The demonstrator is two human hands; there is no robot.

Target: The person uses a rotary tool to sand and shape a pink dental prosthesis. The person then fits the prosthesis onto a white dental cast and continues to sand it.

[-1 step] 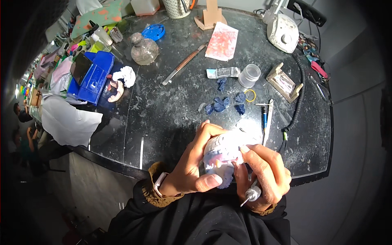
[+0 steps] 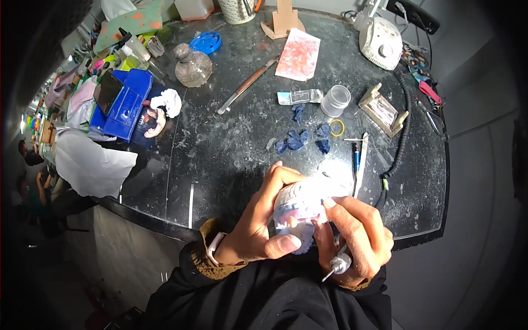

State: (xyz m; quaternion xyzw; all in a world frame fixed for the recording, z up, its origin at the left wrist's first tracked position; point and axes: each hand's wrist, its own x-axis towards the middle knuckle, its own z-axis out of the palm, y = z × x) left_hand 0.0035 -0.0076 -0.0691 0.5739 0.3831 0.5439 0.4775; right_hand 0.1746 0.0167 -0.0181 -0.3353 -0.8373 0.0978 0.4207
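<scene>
My left hand [image 2: 258, 220] is wrapped round a white plaster dental cast [image 2: 298, 208] above the bench's near edge, thumb at its near side. Pink material and a yellowish tooth [image 2: 292, 222] show on the cast's front. Bright glare washes out its far part. In my right hand [image 2: 360, 234] a metal rotary handpiece [image 2: 341, 263] is tucked under the curled fingers, its thin bur pointing down and left. The right thumb and forefinger touch the right side of the cast. Whether they also pinch something small there, I cannot tell.
Blue scraps [image 2: 297, 139], a clear cup [image 2: 336, 102] and a yellow ring [image 2: 336, 128] lie beyond my hands. A blue pen-like tool [image 2: 356, 159] and a flat metal tool [image 2: 361, 168] lie right. A black coiled cord [image 2: 408, 110] runs along the right side; a blue box [image 2: 132, 96] stands left.
</scene>
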